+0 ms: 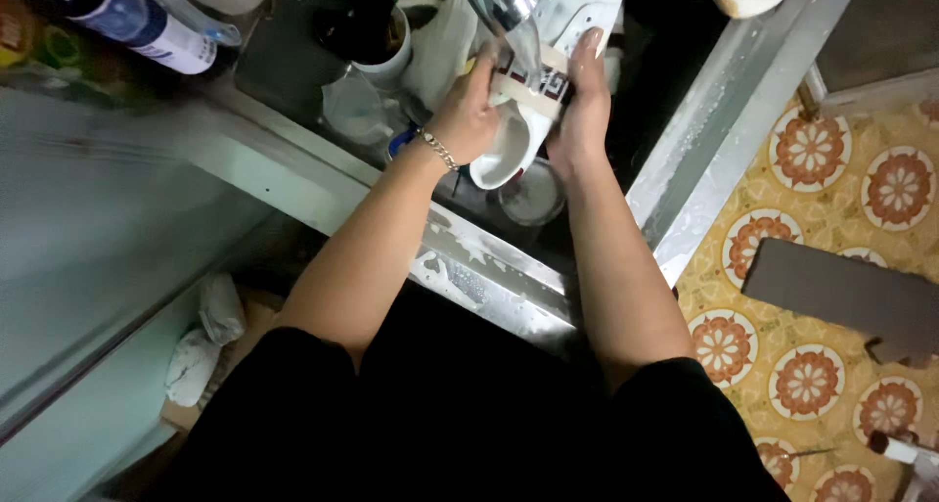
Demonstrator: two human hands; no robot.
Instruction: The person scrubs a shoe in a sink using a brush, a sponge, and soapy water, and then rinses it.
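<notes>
Over the dark sink [548,296], between its two pale metal rims, both hands grip a white slip-on shoe [518,135] under a thin stream of water from the tap [504,3]. The left hand [468,120], with a chain bracelet [438,150] at the wrist, is closed around the shoe's side near the toe, its thumb pressed on the striped band [533,81] across the top. The right hand [584,101] is wrapped round the other side, fingers lying flat along the upper. The shoe hangs toe-down, clear of the sink's bottom.

To do this rinse well, I judge the shoe should stay tilted so water runs off the toe and not into the heel, with the thumbs working the band where dirt would lodge, and the grip kept firm since wet rubber slips.

At the far left corner, on the ledge beside the sink, lies a dark bottle [117,13] on its side with a white and blue label wrapped round its middle; the print is too blurred to make out. Near the sink's far edge stands a white cup [381,52] with a dark inside. Below the shoe sits a small round lid or dish [531,194]. Right of the sink's rim the floor [831,169] shows yellow tiles with orange flower rounds, and a grey flat board [841,287] lies on them.
</notes>
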